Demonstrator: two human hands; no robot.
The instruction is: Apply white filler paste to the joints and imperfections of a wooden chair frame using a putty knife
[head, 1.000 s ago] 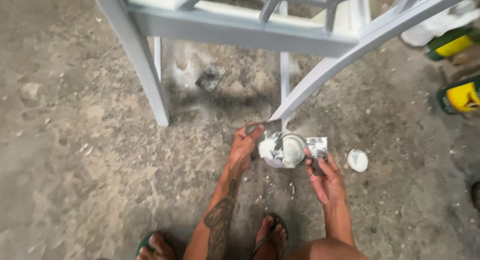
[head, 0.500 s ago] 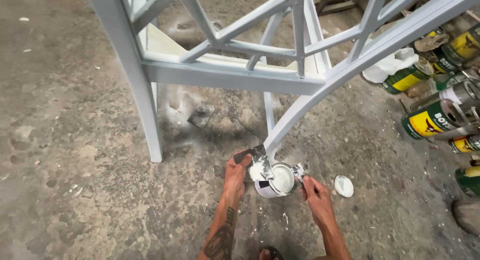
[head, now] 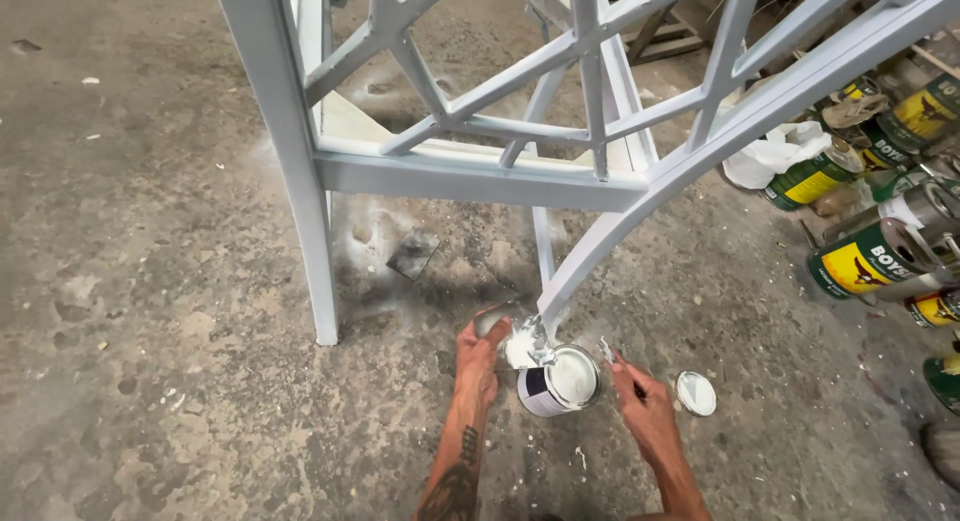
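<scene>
A small open can [head: 560, 381] of white paint stands on the concrete floor at the foot of a white-painted chair frame [head: 480, 176]. My left hand [head: 478, 366] is at the can's left rim, holding a crumpled paint-smeared piece [head: 526, 343] against the chair leg's foot. My right hand [head: 640, 406] is just right of the can, gripping a small tool with a paint-coated tip [head: 606, 351]. The can's round lid [head: 695, 393] lies on the floor right of that hand.
Several green and yellow paint cans [head: 870, 261] lie piled at the right edge with a white plastic bag [head: 775, 156]. A dark flat scrap [head: 412, 253] lies under the chair. Rough concrete floor [head: 150, 281] stretches to the left.
The view has lifted and pulled back, showing more of the chair frame and the cans at right. Both hands stay at the paint can; the right hand has drawn slightly away from it.
</scene>
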